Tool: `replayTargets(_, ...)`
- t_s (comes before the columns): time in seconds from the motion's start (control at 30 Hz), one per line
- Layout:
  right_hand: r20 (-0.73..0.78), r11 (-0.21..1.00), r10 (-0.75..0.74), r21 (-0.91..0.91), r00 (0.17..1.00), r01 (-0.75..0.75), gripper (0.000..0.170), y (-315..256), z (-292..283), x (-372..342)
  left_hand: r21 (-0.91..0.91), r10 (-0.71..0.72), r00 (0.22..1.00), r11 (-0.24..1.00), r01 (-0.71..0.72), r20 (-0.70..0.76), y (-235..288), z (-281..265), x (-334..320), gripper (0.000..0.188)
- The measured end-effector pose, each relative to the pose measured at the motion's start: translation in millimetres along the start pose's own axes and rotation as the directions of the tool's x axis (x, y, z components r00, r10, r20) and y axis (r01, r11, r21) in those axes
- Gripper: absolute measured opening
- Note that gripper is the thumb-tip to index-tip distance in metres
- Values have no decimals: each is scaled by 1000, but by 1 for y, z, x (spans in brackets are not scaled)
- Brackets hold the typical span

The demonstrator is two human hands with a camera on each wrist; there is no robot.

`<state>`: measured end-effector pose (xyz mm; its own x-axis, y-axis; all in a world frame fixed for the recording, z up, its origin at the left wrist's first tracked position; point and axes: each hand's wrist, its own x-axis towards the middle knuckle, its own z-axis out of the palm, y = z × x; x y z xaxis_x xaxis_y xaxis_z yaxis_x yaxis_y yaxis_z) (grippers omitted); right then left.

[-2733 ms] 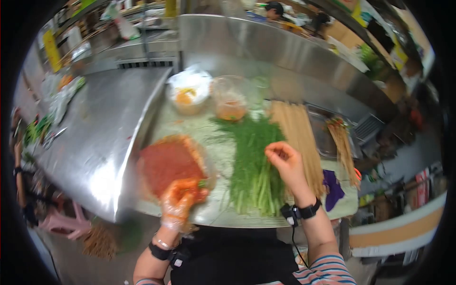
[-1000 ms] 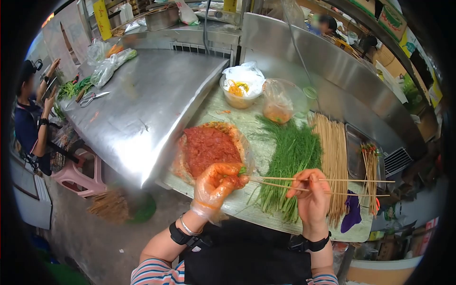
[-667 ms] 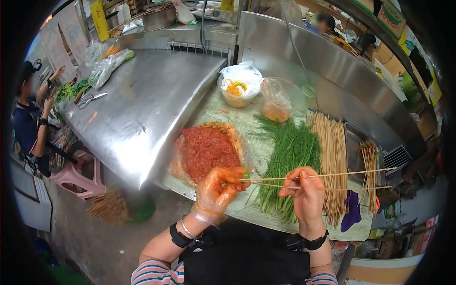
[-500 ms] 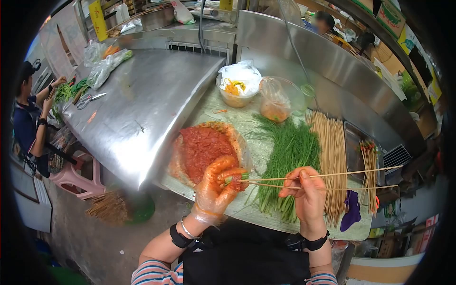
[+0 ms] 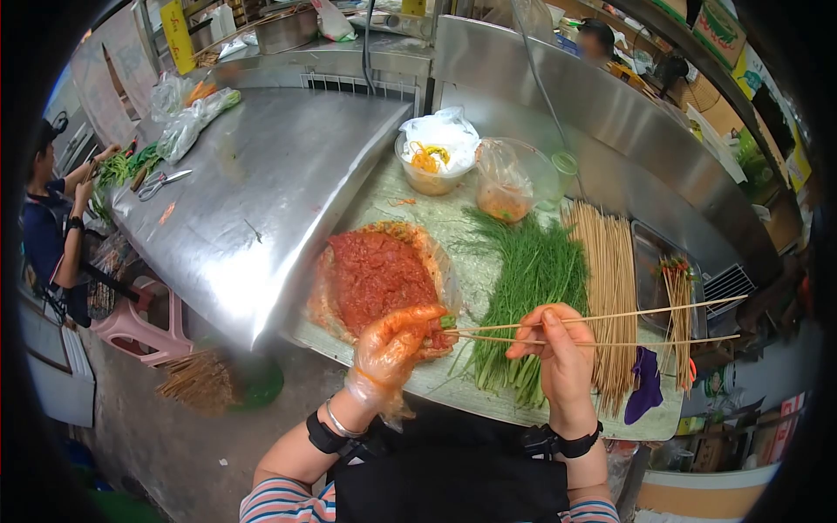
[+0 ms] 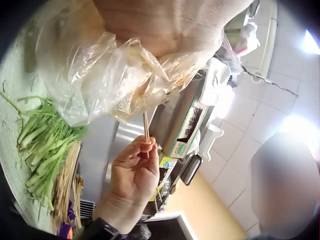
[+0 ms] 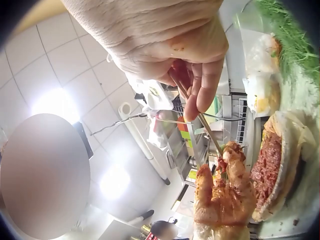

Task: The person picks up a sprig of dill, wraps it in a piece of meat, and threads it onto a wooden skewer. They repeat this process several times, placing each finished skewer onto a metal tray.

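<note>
My left hand (image 5: 392, 353), in a clear plastic glove smeared orange-red, holds a small green vegetable piece (image 5: 447, 322) with red meat on it, just over the near rim of the meat bowl. Two thin wooden skewers (image 5: 667, 308) run from this piece to the right, spreading apart at their far ends. My bare right hand (image 5: 562, 362) pinches both skewers between thumb and fingers, partway along. In the right wrist view, the skewer tips meet the gloved left hand (image 7: 225, 200) at its fingers. Seasoned red minced meat (image 5: 384, 275) fills a plastic-lined bowl on the left.
Feathery green herbs (image 5: 532, 305) lie beneath the skewers, beside a pile of wooden skewers (image 5: 603, 296). Finished-looking sticks (image 5: 676, 296) lie by a metal tray. Two plastic tubs (image 5: 433, 170) stand behind. A purple cloth (image 5: 643, 388) lies right; a steel counter (image 5: 253, 192) adjoins left.
At first the right hand was over the herbs with no skewers visible; now it holds two, joined to the left hand's piece. The left fingers loosened half a second ago, then curled in again.
</note>
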<state>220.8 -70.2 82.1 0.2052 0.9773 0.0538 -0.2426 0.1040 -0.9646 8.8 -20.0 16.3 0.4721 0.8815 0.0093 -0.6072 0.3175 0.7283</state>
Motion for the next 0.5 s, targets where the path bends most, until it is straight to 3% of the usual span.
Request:
replayTargets(0.2,24,999,36,0,999,-36,27,0,-4,3,55,-115,991,991,119,-71,6,6,2,32)
replayTargets(0.3,33,999,39,-19,999,-39,26,-1,-1,4,116,-89,993,989,97,-77,5,4,2,33)
replayTargets(0.4,32,997,-52,-55,998,54,27,-4,0,-2,147,-35,987,988,58,-157,7,6,6,33)
replayTargets(0.5,72,960,-269,-56,961,273,27,4,-5,-12,-132,52,997,989,-60,-59,5,-9,9,38)
